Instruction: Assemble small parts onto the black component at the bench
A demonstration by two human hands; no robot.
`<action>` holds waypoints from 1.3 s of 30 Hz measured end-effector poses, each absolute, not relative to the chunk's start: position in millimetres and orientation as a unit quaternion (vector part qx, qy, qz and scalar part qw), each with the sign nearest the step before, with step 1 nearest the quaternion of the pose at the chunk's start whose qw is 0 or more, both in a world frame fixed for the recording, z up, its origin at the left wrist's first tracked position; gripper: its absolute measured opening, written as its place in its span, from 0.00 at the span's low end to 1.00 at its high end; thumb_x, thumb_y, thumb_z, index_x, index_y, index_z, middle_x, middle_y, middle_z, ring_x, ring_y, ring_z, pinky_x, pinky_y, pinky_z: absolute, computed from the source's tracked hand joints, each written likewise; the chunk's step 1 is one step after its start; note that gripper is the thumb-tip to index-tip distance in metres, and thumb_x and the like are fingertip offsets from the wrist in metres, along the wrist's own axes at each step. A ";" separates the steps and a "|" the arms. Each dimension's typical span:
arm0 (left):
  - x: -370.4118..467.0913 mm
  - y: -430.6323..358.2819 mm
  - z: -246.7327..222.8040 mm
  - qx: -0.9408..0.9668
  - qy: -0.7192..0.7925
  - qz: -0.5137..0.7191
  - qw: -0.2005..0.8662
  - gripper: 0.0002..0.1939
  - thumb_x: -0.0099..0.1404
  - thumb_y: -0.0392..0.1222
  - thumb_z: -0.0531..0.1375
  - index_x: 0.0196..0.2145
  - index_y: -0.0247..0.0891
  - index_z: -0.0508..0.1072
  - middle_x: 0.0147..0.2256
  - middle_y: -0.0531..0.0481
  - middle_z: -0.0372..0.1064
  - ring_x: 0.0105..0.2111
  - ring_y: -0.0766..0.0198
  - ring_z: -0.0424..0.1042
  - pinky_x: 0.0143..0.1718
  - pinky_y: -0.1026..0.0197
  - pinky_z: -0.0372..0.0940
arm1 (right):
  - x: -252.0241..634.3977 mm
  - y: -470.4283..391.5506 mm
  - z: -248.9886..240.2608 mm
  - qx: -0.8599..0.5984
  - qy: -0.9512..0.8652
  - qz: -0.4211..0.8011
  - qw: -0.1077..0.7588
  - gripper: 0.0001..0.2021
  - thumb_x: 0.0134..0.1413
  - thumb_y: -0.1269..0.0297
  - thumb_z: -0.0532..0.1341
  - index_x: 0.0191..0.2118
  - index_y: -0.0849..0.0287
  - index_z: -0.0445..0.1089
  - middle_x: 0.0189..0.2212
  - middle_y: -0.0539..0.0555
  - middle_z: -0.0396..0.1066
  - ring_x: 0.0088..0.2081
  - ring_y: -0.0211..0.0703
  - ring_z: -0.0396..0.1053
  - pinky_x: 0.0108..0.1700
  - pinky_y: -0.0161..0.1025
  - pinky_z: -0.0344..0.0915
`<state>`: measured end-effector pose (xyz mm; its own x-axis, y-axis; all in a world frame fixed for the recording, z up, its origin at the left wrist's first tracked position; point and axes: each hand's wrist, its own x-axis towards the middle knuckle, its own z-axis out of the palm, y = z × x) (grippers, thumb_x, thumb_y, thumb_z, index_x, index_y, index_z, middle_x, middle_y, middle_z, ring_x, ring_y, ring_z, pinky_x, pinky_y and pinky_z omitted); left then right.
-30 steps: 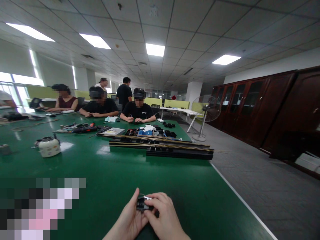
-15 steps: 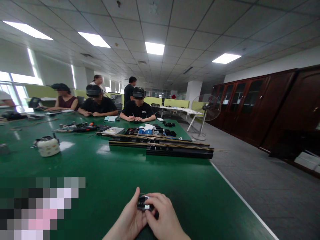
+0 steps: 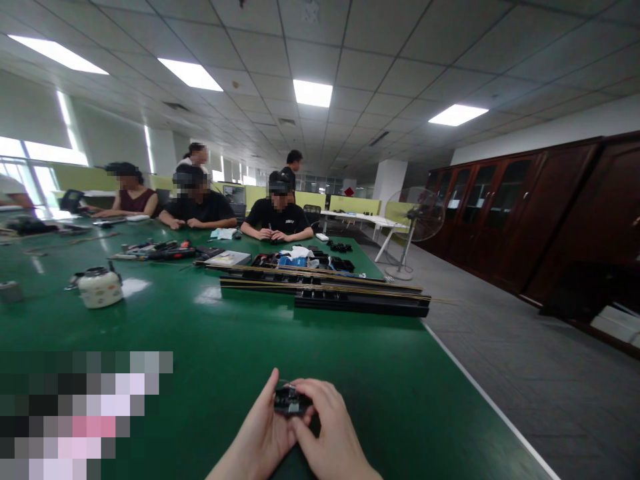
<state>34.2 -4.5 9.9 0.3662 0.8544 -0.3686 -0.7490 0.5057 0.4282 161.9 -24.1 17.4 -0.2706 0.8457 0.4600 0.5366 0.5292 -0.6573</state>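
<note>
Low in the head view, a small black device (image 3: 287,401) with a pale patch and a thin wire at its top is held between both hands above the green table (image 3: 240,347). My left hand (image 3: 265,423) cradles it from the left and below, thumb pointing up along its side. On its right side, my right hand (image 3: 327,417) grips it with curled fingers over the top edge and the thumb near the lower edge. What kind of device it is I cannot make out. Part of it is hidden behind the right fingers.
Long black rails (image 3: 360,307) with thin brass-coloured rods lie across the table ahead. Behind them are a grey box (image 3: 230,259), tools (image 3: 170,252) and blue packets (image 3: 293,262). A cream pot (image 3: 100,288) stands at left. Several people sit or stand beyond. A fan (image 3: 413,213) stands right.
My right fingers have shifted slightly right, showing more of the black device, whose pale patch looks dimmer. The standing person at the back has moved right.
</note>
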 end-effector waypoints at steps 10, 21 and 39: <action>32.3 -4.4 7.2 0.081 0.280 0.495 0.819 0.17 0.62 0.49 0.53 0.33 0.30 0.70 0.27 0.40 0.74 0.29 0.55 0.75 0.30 0.59 0.67 | 161.9 -22.4 15.3 -0.464 -0.759 0.207 0.406 0.20 0.43 0.75 0.57 0.45 0.51 0.65 0.44 0.51 0.68 0.47 0.44 0.63 0.50 0.44 0.60; 31.6 -5.2 11.6 0.071 0.283 0.502 0.814 0.16 0.63 0.46 0.51 0.33 0.30 0.70 0.27 0.40 0.74 0.33 0.52 0.75 0.32 0.55 0.68 | 163.2 -21.9 14.5 -0.466 -0.751 0.227 0.408 0.19 0.46 0.74 0.56 0.46 0.51 0.65 0.44 0.51 0.68 0.47 0.45 0.64 0.50 0.44 0.60; 29.8 -4.6 9.2 0.085 0.266 0.496 0.822 0.16 0.63 0.47 0.50 0.35 0.31 0.70 0.28 0.43 0.73 0.31 0.54 0.74 0.32 0.55 0.67 | 163.0 -22.4 11.8 -0.472 -0.765 0.187 0.395 0.18 0.49 0.72 0.55 0.47 0.51 0.64 0.46 0.52 0.68 0.48 0.44 0.64 0.51 0.43 0.60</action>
<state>29.8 -4.6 9.2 0.3665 0.8609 -0.3530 -0.7699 0.4936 0.4045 163.0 -22.4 11.8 -0.2414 0.8704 0.4292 0.5751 0.4845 -0.6592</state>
